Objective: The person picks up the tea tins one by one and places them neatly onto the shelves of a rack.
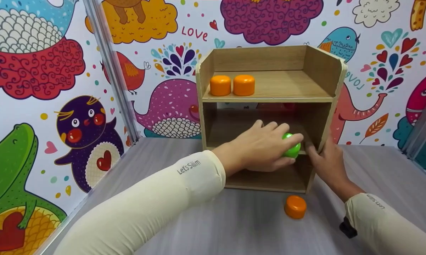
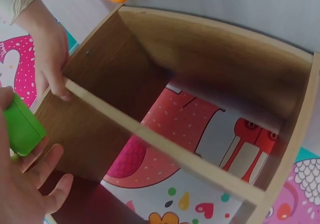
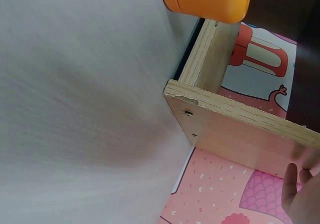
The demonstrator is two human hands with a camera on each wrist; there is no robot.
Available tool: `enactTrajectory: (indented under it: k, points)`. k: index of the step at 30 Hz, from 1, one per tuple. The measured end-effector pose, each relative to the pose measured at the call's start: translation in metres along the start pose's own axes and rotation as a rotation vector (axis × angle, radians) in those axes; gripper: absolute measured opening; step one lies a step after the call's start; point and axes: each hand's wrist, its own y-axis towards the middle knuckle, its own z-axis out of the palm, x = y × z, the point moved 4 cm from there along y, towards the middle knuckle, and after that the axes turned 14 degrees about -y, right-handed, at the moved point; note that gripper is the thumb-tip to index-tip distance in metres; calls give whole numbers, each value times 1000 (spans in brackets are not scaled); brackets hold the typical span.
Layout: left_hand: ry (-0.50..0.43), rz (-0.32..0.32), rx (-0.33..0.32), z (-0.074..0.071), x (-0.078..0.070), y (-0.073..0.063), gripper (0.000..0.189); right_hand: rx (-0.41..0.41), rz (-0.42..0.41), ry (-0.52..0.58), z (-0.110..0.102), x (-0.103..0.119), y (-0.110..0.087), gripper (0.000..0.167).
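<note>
My left hand (image 1: 262,147) holds a small bright green object (image 1: 291,146) between thumb and fingers, in front of the middle board of a wooden shelf (image 1: 269,100). In the left wrist view this green object (image 2: 22,124) has flat faces and a straight edge; most of it is hidden by the hand. My right hand (image 1: 328,159) grips the shelf's right side panel, its thumb at the front edge and its other fingers along the outside. Right wrist view: fingertips (image 3: 290,184) lie by the panel's outer face.
Two orange round-edged cylinders (image 1: 232,85) stand side by side at the left of the top shelf. Another orange cylinder (image 1: 295,207) is on the grey table (image 1: 234,219), before the shelf's lower right corner. Cartoon-printed walls (image 1: 170,21) enclose the back and left.
</note>
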Motion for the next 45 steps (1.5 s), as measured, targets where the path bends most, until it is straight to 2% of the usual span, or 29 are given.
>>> enactTrajectory:
  k: [8,15,23,37,45]
  points:
    - [10,-12,-15,-23,2,5,58,12,-1,-3,1,1,0,65]
    - [-9,-32,-6,-35,6,7,62,3,-16,11,0,1,1,66]
    - [-40,-47,-53,-50,11,10,61,13,-11,35,0,0,0,66]
    - [-35,-81,-105,-68,29,10,64,37,10,27,1,0,-1,72]
    - [20,-132,-155,-84,39,15,59,51,20,50,0,0,-1,71]
